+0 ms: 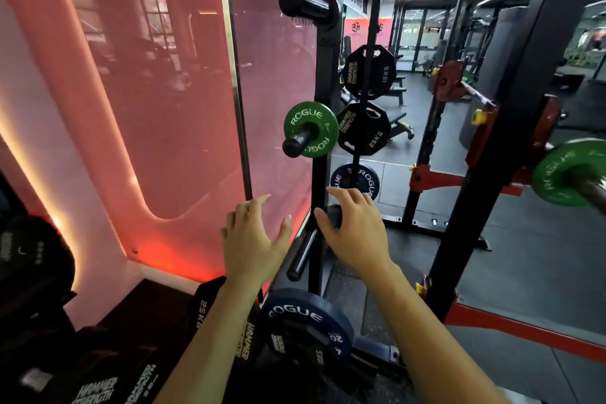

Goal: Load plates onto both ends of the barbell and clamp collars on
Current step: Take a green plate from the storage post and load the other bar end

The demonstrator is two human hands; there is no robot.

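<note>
Left hand (254, 236) held spread, grasping nothing, right hand (355, 226) relaxed beside black steel rack upright (319, 154), small green round Rogue plate (311, 129) mounted above on black peg, blue rubber Rogue plate (306, 321) stored below.

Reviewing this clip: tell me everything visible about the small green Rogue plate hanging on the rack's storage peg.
The green plate is a small round disc with white ROGUE lettering printed twice around its face; the finish looks matte, perhaps rubber-coated. It hangs upright on a black storage peg that sticks out from the rack upright, pushed back near the post, so the peg's capped end stands out in front of it. It is the only plate on that peg. Neither the left hand nor the right hand, both lower down, touches it.
</note>
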